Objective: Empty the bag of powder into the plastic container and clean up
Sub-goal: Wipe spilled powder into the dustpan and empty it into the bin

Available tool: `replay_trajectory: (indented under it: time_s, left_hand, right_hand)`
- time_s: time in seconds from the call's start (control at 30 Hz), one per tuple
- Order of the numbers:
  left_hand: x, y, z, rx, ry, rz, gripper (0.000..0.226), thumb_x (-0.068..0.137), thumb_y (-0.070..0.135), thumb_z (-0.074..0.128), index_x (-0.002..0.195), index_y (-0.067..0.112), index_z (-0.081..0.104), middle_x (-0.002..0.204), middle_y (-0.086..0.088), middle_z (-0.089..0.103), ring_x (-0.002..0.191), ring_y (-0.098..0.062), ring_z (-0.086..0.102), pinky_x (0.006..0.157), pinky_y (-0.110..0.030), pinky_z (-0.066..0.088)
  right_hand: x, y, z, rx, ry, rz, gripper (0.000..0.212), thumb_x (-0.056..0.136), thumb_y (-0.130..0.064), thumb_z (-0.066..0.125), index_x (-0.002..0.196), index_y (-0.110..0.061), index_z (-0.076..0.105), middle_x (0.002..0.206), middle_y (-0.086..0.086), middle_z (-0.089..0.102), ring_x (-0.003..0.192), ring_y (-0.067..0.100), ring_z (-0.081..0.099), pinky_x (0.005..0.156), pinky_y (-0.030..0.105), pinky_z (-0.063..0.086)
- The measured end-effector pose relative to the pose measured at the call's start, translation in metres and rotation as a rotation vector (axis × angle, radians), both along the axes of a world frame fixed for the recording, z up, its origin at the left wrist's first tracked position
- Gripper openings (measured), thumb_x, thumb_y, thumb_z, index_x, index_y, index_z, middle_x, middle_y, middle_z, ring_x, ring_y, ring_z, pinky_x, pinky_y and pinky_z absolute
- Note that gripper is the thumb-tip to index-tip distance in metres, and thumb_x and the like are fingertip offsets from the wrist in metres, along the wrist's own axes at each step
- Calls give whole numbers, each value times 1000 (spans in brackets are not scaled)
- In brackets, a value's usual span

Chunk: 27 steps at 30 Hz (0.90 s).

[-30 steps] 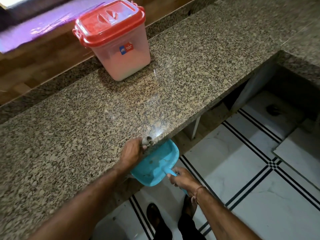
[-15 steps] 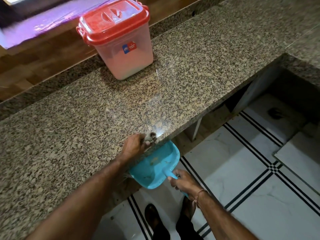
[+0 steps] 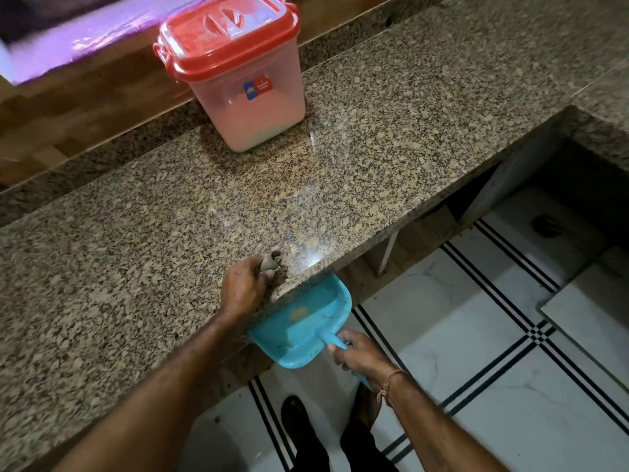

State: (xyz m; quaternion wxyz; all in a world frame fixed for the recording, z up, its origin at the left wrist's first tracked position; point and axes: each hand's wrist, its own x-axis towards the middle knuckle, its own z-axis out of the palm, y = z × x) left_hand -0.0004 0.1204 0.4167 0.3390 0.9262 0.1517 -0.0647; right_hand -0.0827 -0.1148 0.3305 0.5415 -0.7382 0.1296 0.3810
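- the left hand [image 3: 242, 289] curls round a small grey cloth [image 3: 271, 264] at the near edge of the granite counter [image 3: 391, 137].
- the right hand [image 3: 361, 352] grips the handle [image 3: 332, 340] of the blue dustpan [image 3: 299, 321], whose pan sits just below that edge, beneath the cloth.
- the plastic container [image 3: 252, 107], red lid [image 3: 224, 32] on and pale powder inside, stands at the counter's back, well apart from both hands.

Speckled granite table [image 3: 391, 158], polished, spanning 8 to 2 o'clock. A lidded plastic container [image 3: 258, 114] stands upright on it at 11 o'clock, near the back edge. A grey cloth [image 3: 270, 264], gripped by the left hand [image 3: 242, 288], lies at the front edge, at centre.
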Motion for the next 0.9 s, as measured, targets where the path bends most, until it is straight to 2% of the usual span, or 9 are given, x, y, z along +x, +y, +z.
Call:
replay_trajectory:
  time_s: [0.07,0.13,0.23,0.37,0.47,0.6,0.67,0.77,0.9]
  left_hand:
    - [-2,-8,-8,85,27,-27,23,93,34,70,113,23,71,99,5,70,84,-12,66,74,-31,56]
    - [-6,-18,-12,105,31,-16,24,93,34,70,114,22,71,100,6,68,87,-12,62,77,-28,48]
    - [-12,-22,-12,151,-24,-32,15,93,32,70,104,21,71,94,7,65,83,-9,58,67,-21,42]
    - [-34,-30,-17,240,-153,-134,9,92,23,71,84,18,70,84,6,62,78,-9,53,71,-25,49]
    - [-58,-39,-23,263,-133,-231,10,91,29,68,87,21,73,89,7,64,82,-12,55,72,-26,50]
    - [-39,-22,-13,195,-220,-113,10,91,26,67,91,18,73,88,4,63,81,-12,55,67,-18,40]
    - [-19,-16,-8,187,-238,-108,13,91,28,68,97,19,74,93,3,64,85,-12,57,69,-18,43]
    - [-9,-24,-10,191,-214,-245,14,91,21,72,103,15,75,94,1,65,86,-11,57,74,-24,51]
    - [-46,-30,-18,218,-215,-331,9,94,21,70,91,13,74,84,1,64,76,-15,59,70,-29,53]
  right_hand:
    - [-1,-1,-1,22,0,0,12,96,-26,64,95,-14,65,82,0,63,70,9,55,59,20,44]
    - [-2,-1,-2,41,1,-12,11,96,-26,65,93,-15,65,82,0,62,71,10,56,60,22,45]
    - [-4,1,-5,50,12,-10,11,95,-26,66,94,-15,66,82,-2,62,71,9,55,60,21,45]
    - [-4,4,-4,44,17,-11,15,94,-25,66,103,-13,68,82,-3,62,69,8,55,58,20,45]
    - [-3,7,-3,28,11,-6,7,95,-24,65,92,-18,64,78,-4,60,64,7,53,51,15,41]
    - [-3,5,-2,23,-7,4,10,95,-25,65,89,-18,63,79,-2,60,64,7,52,54,17,41]
    - [-7,5,-4,14,-9,17,10,96,-24,65,90,-16,62,78,-1,59,64,8,51,54,18,41]
    - [-13,6,-5,3,-6,21,13,96,-24,66,85,-19,60,80,1,61,66,9,53,58,21,44]
    - [-27,8,0,-37,-12,40,14,97,-25,64,85,-21,58,81,1,62,66,10,53,53,17,42]
